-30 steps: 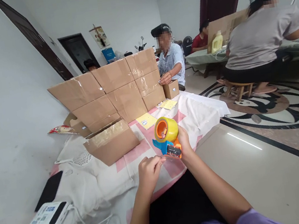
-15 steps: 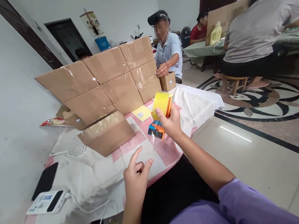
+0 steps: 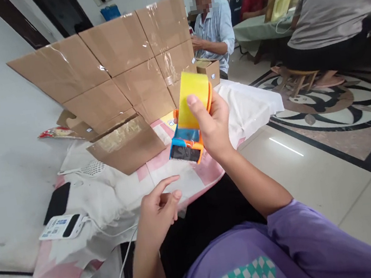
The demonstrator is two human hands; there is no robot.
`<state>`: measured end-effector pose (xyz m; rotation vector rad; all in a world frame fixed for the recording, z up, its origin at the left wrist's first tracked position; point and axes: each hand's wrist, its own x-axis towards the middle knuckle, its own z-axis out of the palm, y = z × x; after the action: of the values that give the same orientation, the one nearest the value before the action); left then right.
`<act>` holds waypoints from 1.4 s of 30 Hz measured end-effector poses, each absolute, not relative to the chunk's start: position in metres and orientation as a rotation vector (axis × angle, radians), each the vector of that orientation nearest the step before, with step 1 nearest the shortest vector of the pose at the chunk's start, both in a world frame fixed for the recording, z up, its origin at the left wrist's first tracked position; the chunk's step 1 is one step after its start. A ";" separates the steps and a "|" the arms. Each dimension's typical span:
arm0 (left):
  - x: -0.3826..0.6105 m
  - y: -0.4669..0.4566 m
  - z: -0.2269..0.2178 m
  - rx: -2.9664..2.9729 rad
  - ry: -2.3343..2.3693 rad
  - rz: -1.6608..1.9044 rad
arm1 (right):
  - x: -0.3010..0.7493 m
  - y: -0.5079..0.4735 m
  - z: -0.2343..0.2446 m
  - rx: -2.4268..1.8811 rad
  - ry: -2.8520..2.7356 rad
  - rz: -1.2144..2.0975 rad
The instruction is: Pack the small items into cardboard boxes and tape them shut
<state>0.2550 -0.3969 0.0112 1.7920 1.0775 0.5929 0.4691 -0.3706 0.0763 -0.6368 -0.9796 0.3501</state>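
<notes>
My right hand (image 3: 213, 128) grips an orange and blue tape dispenser (image 3: 187, 141) loaded with a yellow roll of tape (image 3: 193, 98), raised above the pink and white cloth (image 3: 124, 194). The thumb presses on the roll's face. A clear strip of tape seems to run down from the dispenser toward my left hand (image 3: 157, 208), which hovers below with the index finger and thumb extended and the other fingers curled. I cannot tell whether the fingers pinch the tape end. A small open cardboard box (image 3: 126, 143) lies on the cloth just left of the dispenser.
A stack of taped cardboard boxes (image 3: 116, 70) stands behind. A white device with a cable (image 3: 62, 226) and a black phone (image 3: 57, 202) lie at the left. A person in a blue shirt (image 3: 216, 27) handles a small box (image 3: 208, 70). Others sit at a green table (image 3: 259, 28).
My right hand has lifted the dispenser and turned it so the roll's edge faces me. My left hand moved away from the dispenser and down. The camera tilted lower.
</notes>
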 end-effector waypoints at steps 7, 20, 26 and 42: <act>0.256 -0.394 0.041 2.179 1.004 1.124 | 0.453 -0.381 0.096 -0.616 -0.942 0.415; 0.295 -0.410 0.043 1.905 0.951 1.375 | 0.446 -0.392 0.112 -0.597 -0.865 0.644; 0.299 -0.416 0.045 1.882 0.926 1.403 | 0.450 -0.396 0.104 -0.604 -0.875 0.742; 0.301 -0.426 0.044 1.805 0.980 1.409 | 0.453 -0.404 0.097 -0.656 -0.896 0.781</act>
<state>0.3009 -0.4264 0.0436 1.8051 0.9796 1.4091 0.4525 -0.4040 0.0972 -0.6555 -0.8965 0.7810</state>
